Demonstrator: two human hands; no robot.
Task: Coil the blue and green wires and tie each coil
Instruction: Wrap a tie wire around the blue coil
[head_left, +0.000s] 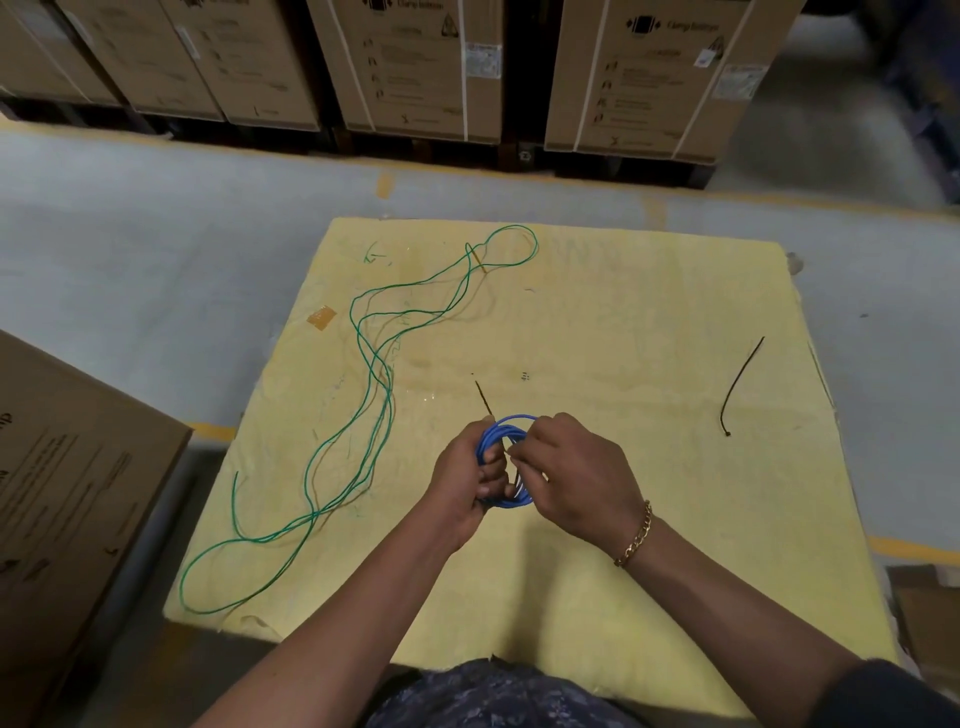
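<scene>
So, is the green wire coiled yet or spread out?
Spread out. The green wire lies in loose loops across the yellow mat; the left hand and right hand hold the blue coil.

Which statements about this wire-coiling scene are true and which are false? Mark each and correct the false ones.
1. The blue wire is wound into a coil that both the left hand and the right hand hold. True.
2. The green wire is coiled and tied. False: it lies loose and uncoiled on the yellow mat.
3. A black cable tie lies on the mat, apart from both hands, on the right. True.
4. The gold bracelet is on the left wrist. False: it is on the right wrist.
</scene>
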